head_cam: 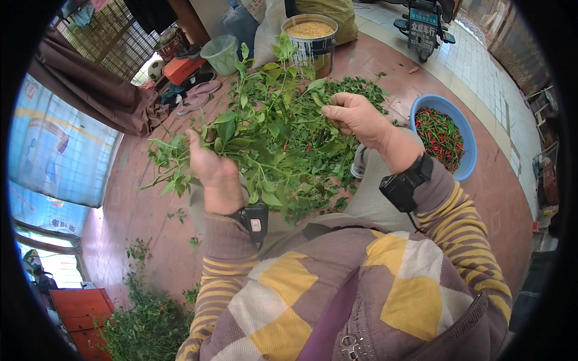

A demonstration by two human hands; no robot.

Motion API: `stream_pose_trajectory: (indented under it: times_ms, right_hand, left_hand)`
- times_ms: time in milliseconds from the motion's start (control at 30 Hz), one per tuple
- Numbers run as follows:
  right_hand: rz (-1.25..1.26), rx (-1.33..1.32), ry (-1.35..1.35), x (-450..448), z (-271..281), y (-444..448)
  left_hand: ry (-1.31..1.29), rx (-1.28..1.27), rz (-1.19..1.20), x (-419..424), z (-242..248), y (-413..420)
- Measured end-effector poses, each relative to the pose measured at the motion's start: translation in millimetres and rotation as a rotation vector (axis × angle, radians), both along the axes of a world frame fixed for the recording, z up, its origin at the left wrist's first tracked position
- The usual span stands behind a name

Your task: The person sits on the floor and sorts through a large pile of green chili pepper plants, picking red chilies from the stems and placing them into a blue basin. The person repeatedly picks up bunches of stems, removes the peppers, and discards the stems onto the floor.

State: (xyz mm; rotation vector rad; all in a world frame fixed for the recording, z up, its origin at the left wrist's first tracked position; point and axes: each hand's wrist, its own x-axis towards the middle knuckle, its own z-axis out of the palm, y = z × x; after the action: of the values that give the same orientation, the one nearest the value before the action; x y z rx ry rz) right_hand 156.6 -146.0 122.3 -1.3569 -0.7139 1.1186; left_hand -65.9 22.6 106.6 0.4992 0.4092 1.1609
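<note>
My left hand [210,160] grips a leafy chili pepper plant [271,117] by its stems, palm turned up. Its branches spread across to the right, over my knees. With thumb and fingers pinched together, my right hand [356,117] holds a leaf-bearing shoot at the plant's right side. Below lies a heap of picked green leaves and stems [329,180] on the tiled floor, with a few red chilies among them. To the right of my right hand stands a blue plastic basin [470,153] that holds many red and green chilies [438,140].
A bucket of yellow grain [311,49] and a pale green plastic basket [221,56] stand beyond the heap. Pink slippers [196,97] lie at the left. More chili plants [144,325] are piled at lower left, beside a red board [83,311]. An electric scooter [423,31] is parked at the back.
</note>
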Motion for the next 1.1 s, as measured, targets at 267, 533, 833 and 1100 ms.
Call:
stream_pose_trajectory:
  times_ms: [267,533,833,1100]
  right_hand:
    - [-0.141,0.235,0.213,-8.6,2.1,-1.6]
    - [-0.070,0.218,-0.442,3.3,1.9,-10.0]
    - [0.015,0.237,0.015,4.0,39.1,-26.2]
    - [0.084,0.181,-0.976,-48.4,14.9,28.1]
  left_hand:
    - [0.020,-0.010,-0.013,-4.6,-3.3,2.7]
    - [0.112,-0.103,0.040,-10.7,9.6,-1.5]
    - [0.010,-0.031,-0.011,-30.6,10.5,17.4]
    - [0.033,0.031,-0.010,-7.4,13.0,-4.0]
